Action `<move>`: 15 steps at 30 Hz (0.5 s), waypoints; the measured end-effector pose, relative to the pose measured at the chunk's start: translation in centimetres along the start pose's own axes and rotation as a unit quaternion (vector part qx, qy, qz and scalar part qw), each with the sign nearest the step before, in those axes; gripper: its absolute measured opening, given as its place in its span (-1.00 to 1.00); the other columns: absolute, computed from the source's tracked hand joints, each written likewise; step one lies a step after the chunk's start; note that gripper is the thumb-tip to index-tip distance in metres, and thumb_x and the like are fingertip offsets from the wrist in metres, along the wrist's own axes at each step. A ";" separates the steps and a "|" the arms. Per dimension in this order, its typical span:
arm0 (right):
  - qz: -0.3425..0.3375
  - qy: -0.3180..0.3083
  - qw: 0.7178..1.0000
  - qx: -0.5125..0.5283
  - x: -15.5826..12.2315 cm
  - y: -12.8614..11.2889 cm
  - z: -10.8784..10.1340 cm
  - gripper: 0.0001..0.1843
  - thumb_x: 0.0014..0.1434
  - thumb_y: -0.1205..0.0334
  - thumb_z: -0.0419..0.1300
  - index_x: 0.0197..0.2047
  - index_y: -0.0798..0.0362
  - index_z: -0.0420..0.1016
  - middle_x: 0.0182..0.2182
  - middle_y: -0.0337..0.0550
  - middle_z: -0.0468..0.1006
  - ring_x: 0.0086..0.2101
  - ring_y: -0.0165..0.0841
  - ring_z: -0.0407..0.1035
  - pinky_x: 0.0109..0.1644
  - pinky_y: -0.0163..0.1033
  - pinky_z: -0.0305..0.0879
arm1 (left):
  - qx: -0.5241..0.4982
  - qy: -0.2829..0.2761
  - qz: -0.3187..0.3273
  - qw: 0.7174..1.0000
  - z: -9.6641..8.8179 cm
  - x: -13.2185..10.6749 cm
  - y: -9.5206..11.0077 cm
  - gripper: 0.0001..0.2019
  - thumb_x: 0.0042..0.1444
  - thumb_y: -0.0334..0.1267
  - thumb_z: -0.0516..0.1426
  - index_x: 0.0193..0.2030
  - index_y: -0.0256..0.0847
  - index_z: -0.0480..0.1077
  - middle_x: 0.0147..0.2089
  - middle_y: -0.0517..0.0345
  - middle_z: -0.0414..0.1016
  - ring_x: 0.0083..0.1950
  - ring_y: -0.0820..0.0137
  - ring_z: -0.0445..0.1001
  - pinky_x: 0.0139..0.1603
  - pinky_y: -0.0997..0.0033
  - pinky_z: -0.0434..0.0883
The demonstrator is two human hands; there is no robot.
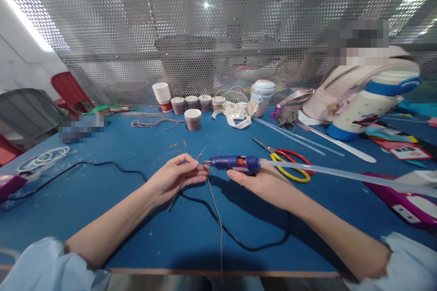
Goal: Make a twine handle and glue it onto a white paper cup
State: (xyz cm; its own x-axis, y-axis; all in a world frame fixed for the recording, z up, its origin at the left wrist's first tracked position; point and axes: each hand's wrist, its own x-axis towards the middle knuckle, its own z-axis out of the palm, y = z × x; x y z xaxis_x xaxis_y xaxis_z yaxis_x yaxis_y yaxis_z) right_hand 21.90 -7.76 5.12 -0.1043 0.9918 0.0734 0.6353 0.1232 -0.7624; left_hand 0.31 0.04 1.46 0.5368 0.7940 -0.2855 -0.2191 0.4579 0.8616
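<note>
My right hand [261, 184] is wrapped round a blue glue gun [235, 163], its nozzle pointing left. A long clear glue stick [327, 172] sticks out of the gun's back end to the right. Close to the nozzle, my left hand [180, 173] pinches a grey cord [214, 200], whose tail hangs down over the table's front edge. Small thin pieces cross near the left fingertips; what they are is hard to make out. Whether the nozzle touches the cord cannot be told. Red and yellow handled scissors [293, 163] lie to the right, blades partly apart.
A paper cup wrapped in cord [193, 120] stands ahead, with several similar cups and a cup stack [161, 96] behind. A black cable [116, 163] runs across the blue table [102, 209]. Bottles, a bag [324, 86] and a white mask [237, 116] stand near the mesh partition.
</note>
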 end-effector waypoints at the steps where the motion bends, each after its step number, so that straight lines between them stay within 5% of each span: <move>1: 0.000 0.015 1.000 0.001 0.0 -0.1 0.0 -0.72 0.14 0.01 0.13 -0.32 0.00 0.57 -0.52 -0.26 0.49 -0.49 -0.37 0.30 -0.42 -0.30 0.19 | 0.000 -0.001 -0.001 1.000 0.0 0.0 0.0 -0.87 0.13 -0.45 0.16 -0.43 -0.31 0.33 -0.21 -0.16 0.60 -0.11 0.22 0.60 -0.04 0.29 0.53; 5: 0.004 0.053 0.999 0.008 0.0 -0.4 0.4 -0.70 0.13 0.01 0.13 -0.42 0.06 0.48 -0.52 -0.24 0.44 -0.48 -0.37 0.26 -0.40 -0.30 0.18 | -0.004 -0.008 0.001 1.000 0.0 0.0 -0.1 -0.88 0.12 -0.45 0.17 -0.43 -0.31 0.33 -0.20 -0.17 0.60 -0.10 0.20 0.60 -0.03 0.28 0.52; 11: 0.012 0.001 1.000 -0.026 0.0 -0.5 0.6 -0.71 0.10 0.03 0.15 -0.50 0.06 0.42 -0.56 -0.27 0.38 -0.53 -0.42 0.17 -0.43 -0.31 0.12 | -0.008 0.004 0.013 1.000 0.0 0.1 -0.1 -0.87 0.12 -0.46 0.16 -0.45 -0.31 0.34 -0.30 -0.05 0.60 -0.19 0.30 0.61 -0.04 0.30 0.53; 15: 0.011 0.043 0.999 -0.003 0.0 -0.4 0.5 -0.69 0.10 -0.01 0.14 -0.47 0.06 0.43 -0.54 -0.26 0.40 -0.51 -0.40 0.20 -0.42 -0.30 0.13 | -0.003 -0.005 0.012 1.000 0.0 0.1 0.0 -0.87 0.12 -0.45 0.15 -0.44 -0.31 0.34 -0.21 -0.14 0.61 -0.12 0.25 0.60 -0.02 0.28 0.52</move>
State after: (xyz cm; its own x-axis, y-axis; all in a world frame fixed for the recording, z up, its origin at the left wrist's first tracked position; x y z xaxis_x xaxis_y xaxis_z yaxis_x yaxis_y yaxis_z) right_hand 21.26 -7.80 5.13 -0.0254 0.9934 0.1118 0.6409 0.1020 -0.7608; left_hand 0.37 0.13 1.43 0.5387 0.8014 -0.2600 -0.2374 0.4405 0.8658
